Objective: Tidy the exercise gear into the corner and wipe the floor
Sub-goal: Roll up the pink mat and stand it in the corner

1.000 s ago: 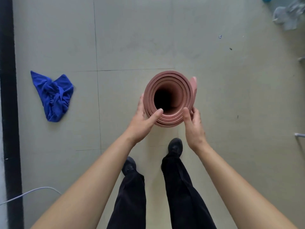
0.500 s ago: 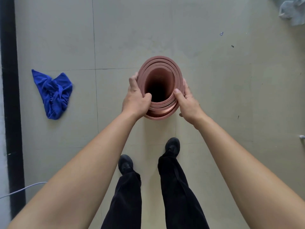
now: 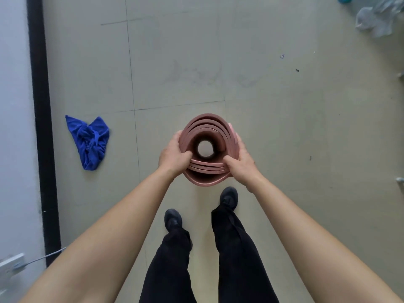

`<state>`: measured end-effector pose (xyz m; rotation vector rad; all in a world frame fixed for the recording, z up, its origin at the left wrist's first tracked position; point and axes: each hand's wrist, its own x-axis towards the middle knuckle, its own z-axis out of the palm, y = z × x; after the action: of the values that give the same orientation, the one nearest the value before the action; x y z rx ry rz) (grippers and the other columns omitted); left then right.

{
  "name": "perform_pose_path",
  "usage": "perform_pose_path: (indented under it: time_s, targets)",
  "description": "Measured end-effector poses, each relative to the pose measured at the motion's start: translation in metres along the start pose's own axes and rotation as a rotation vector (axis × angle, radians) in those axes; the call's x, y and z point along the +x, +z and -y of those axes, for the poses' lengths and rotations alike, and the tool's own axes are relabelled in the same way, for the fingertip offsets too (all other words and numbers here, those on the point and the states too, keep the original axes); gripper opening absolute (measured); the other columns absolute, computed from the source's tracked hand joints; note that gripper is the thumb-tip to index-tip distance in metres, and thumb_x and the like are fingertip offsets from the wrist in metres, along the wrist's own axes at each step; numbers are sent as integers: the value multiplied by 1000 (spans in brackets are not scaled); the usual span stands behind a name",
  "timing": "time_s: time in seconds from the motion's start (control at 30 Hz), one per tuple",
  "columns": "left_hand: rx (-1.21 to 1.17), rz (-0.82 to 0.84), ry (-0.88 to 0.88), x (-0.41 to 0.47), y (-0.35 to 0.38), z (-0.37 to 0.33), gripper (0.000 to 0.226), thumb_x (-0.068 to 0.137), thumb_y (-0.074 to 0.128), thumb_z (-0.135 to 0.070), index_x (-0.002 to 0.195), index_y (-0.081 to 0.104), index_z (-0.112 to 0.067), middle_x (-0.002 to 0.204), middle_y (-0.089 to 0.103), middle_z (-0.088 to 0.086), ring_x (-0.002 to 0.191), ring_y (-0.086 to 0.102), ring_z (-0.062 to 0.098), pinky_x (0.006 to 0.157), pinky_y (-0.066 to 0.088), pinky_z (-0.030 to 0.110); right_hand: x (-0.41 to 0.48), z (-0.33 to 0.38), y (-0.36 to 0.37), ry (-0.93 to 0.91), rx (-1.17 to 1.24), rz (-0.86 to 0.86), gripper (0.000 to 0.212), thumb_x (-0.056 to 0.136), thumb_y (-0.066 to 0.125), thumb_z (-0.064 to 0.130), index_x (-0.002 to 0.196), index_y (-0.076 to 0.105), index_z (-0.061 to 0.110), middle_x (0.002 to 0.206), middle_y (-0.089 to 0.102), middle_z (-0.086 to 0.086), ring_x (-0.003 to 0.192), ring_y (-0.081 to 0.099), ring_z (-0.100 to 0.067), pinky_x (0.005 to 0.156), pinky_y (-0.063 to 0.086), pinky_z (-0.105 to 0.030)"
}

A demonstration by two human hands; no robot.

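Head view: a rolled pink mat (image 3: pixel 206 171) is held end-on before the shoes, seemingly off the floor (image 3: pixel 295 127), gripped at its rim by left hand (image 3: pixel 172 158) and right hand (image 3: pixel 241 166), each grip curled round it; a blue cloth (image 3: pixel 90 142) is seen well left.

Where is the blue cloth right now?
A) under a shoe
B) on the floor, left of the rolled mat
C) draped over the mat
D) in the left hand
B: the blue cloth lies crumpled on the floor; left hand and right hand hold the rolled mat.
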<state>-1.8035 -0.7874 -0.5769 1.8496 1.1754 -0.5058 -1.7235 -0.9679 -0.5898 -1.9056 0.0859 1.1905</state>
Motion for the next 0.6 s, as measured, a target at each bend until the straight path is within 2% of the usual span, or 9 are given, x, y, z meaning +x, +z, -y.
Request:
perform_pose_path:
  time_s: [0.07,0.17,0.27,0.33,0.4,0.47,0.53,0.6]
  targets:
    - [-39,-16,16,-14,-20,-32,76,66,52,-27,139,41,-46,114,68,-5,104,62,26,94,52,41,-13,34,-22,-33,-24,4,87,78,53,27,143,12,66,138,53,13,118,56,-18,103,49,-44]
    - [-73,-53,122,-35,-61,-91,75,63,53,-27,136,45,-46,109,70,-5,98,65,26,87,56,41,-33,102,-57,-129,-75,-1,86,74,52,31,143,13,65,132,56,13,110,60,-20,92,56,-44]
    - [-130,-120,247,-52,-111,-152,72,64,54,-25,133,48,-46,103,70,-6,91,67,26,74,60,43,-48,182,-88,-251,-106,13,84,73,52,32,140,16,68,123,59,12,100,65,-25,72,62,-47]
    - [-165,-171,323,-57,-148,-190,70,64,54,-26,131,49,-45,99,71,-6,88,67,24,74,60,43,-55,238,-104,-351,-142,12,82,75,54,30,135,17,74,119,60,11,94,67,-27,68,62,-48]
    - [-208,-225,396,-58,-188,-226,68,66,56,-27,132,51,-41,99,70,-9,89,67,20,81,58,43,-62,297,-117,-466,-197,-18,82,78,55,30,130,15,79,114,60,15,91,66,-26,74,61,-49]
    - [-258,-280,487,-53,-232,-261,63,68,60,-31,130,53,-39,101,70,-12,93,68,17,86,57,43,-64,359,-126,-578,-252,-67,81,83,56,28,136,15,73,111,58,21,93,64,-22,84,58,-45]
    - [-289,-350,589,-44,-277,-295,58,70,64,-32,127,55,-37,103,70,-13,94,67,16,87,57,43,-59,420,-132,-683,-304,-115,80,86,57,26,144,16,64,116,59,18,100,62,-22,91,53,-40]
    - [-309,-423,676,-31,-324,-328,56,72,65,-31,127,55,-36,105,69,-12,96,66,16,88,56,44,-48,482,-135,-779,-318,-151,80,85,59,27,143,19,65,126,60,14,108,61,-22,97,50,-39]
